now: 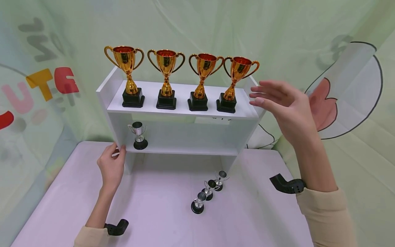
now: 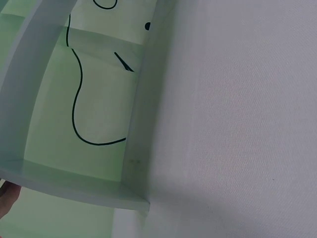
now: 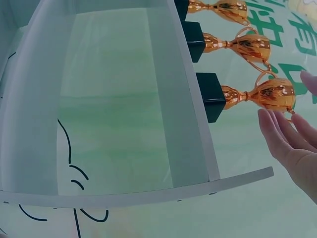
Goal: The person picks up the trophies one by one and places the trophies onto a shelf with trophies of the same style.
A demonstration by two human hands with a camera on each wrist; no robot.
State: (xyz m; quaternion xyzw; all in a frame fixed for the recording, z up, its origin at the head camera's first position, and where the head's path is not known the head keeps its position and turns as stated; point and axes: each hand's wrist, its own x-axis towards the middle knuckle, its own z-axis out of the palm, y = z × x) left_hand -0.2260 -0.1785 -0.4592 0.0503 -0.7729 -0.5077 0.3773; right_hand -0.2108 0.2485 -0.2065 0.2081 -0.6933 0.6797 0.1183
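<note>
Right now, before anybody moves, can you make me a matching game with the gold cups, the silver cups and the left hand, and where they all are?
Things:
1. four gold cups
2. lone silver cup
3. three silver cups
4. left hand

Places:
A. on the table
B. at the left side of the white shelf
C. on the top board
D. on the lower board

Pairs: 1-C, 2-D, 3-A, 4-B
</note>
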